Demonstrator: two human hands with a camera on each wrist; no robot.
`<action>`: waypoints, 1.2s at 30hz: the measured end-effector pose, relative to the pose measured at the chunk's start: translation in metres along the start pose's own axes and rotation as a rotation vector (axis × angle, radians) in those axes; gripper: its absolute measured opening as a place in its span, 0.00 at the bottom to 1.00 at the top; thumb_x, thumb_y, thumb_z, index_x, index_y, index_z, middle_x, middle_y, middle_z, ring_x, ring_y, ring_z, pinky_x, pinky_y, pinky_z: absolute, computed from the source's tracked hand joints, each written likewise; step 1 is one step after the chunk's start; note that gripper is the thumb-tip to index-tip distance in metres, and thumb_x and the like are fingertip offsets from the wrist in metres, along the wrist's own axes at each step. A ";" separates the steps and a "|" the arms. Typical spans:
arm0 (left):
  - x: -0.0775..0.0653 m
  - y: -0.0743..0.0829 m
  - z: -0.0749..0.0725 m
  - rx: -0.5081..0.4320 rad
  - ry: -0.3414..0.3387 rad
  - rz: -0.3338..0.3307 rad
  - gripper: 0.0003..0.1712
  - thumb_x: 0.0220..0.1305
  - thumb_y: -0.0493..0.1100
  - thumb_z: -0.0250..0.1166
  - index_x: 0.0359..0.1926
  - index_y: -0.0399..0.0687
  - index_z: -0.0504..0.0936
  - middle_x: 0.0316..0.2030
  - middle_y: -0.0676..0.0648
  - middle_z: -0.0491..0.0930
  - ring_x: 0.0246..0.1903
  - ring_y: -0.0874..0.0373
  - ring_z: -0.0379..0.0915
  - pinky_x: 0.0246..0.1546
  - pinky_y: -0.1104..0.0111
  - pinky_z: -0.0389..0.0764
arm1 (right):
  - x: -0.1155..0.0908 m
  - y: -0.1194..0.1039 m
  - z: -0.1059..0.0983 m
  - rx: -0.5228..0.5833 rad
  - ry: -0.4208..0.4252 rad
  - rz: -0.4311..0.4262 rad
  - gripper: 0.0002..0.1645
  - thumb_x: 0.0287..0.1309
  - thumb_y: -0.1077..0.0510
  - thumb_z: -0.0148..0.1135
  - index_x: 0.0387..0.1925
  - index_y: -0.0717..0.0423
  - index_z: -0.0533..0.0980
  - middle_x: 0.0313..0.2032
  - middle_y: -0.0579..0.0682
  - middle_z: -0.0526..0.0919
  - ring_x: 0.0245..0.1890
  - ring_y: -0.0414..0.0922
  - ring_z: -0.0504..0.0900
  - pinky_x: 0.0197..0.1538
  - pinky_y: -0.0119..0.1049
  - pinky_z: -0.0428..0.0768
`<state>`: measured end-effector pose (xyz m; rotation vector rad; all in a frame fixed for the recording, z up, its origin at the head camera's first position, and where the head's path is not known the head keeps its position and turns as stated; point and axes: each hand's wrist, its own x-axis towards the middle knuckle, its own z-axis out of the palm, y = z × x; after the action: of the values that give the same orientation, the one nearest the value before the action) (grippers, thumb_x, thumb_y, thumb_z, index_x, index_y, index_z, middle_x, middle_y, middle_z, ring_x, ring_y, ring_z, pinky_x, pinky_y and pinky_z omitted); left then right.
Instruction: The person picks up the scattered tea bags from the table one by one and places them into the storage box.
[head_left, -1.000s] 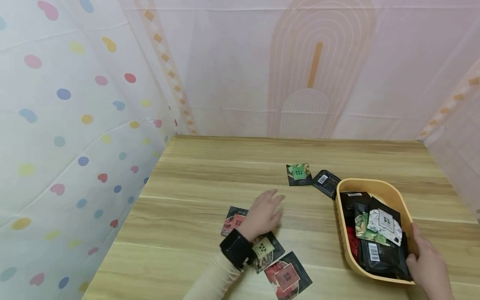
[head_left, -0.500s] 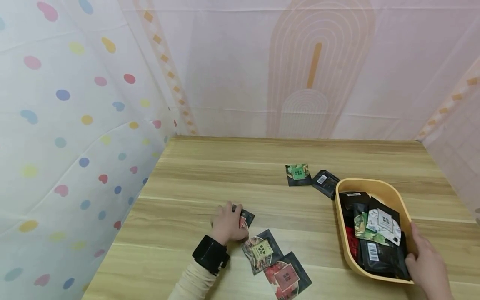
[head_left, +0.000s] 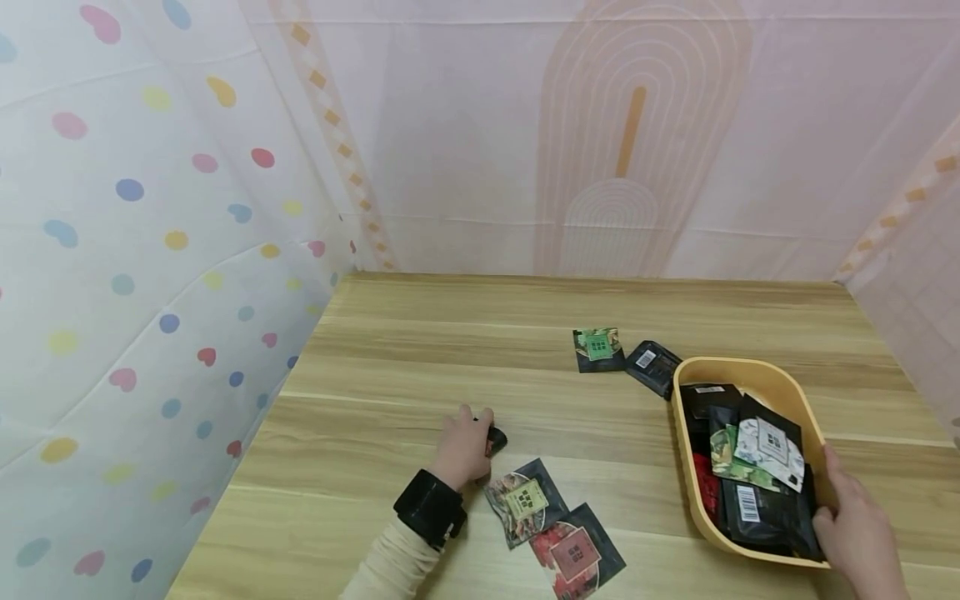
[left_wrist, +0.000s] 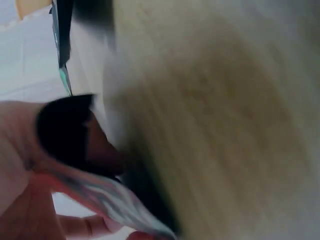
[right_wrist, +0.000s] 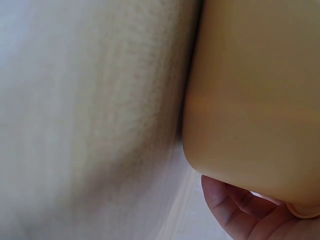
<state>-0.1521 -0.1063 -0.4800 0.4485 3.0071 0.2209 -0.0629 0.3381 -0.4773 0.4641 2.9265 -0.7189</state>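
Observation:
My left hand [head_left: 461, 446] grips a black and red sachet [head_left: 497, 439] at the middle of the table. In the left wrist view the sachet [left_wrist: 120, 200] bends between thumb and fingers, its black side curling up. My right hand [head_left: 862, 525] holds the right side of a yellow plastic bin [head_left: 761, 372]. The right wrist view has the bin's smooth outer wall [right_wrist: 250, 100], with curled fingers [right_wrist: 220, 200] at its edge. Inside the bin lie several black sachets, a white-fronted sachet [head_left: 772, 450] on top and a red one [head_left: 705, 483] at the left.
Just right of my left hand lie a sachet with a yellow-green label [head_left: 527, 500] and a red-fronted sachet [head_left: 576, 554], corners overlapping. Farther back are a green-labelled sachet [head_left: 598, 348] and a black one [head_left: 652, 367] against the bin. Fabric walls [head_left: 450, 167] border the wooden table [head_left: 390, 358].
My left hand has moved left from above the table onto the red and black sachet and now grips it, bending it up. The right hand and the bin stay where they were.

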 end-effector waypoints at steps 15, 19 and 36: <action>0.003 -0.004 -0.006 -0.176 -0.031 -0.002 0.24 0.42 0.29 0.65 0.43 0.47 0.71 0.31 0.42 0.64 0.28 0.49 0.61 0.27 0.63 0.65 | -0.001 -0.002 -0.003 0.003 -0.026 0.014 0.50 0.48 0.71 0.46 0.68 0.59 0.32 0.57 0.79 0.53 0.53 0.75 0.55 0.50 0.65 0.59; 0.009 0.012 -0.025 -0.198 -0.008 0.062 0.25 0.45 0.32 0.65 0.46 0.49 0.70 0.34 0.43 0.65 0.30 0.49 0.63 0.29 0.63 0.68 | -0.001 -0.003 -0.004 -0.003 -0.012 -0.006 0.50 0.47 0.72 0.46 0.68 0.60 0.32 0.56 0.79 0.54 0.52 0.75 0.56 0.49 0.66 0.59; 0.058 0.216 -0.062 0.042 -0.043 0.560 0.36 0.50 0.47 0.68 0.59 0.69 0.62 0.47 0.53 0.63 0.40 0.60 0.61 0.26 0.75 0.66 | -0.004 -0.003 -0.004 -0.005 0.034 -0.067 0.50 0.45 0.72 0.48 0.68 0.62 0.36 0.54 0.80 0.57 0.50 0.75 0.58 0.48 0.66 0.59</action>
<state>-0.1531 0.1069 -0.3892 1.2721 2.7731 0.1793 -0.0607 0.3363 -0.4712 0.3826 2.9875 -0.7184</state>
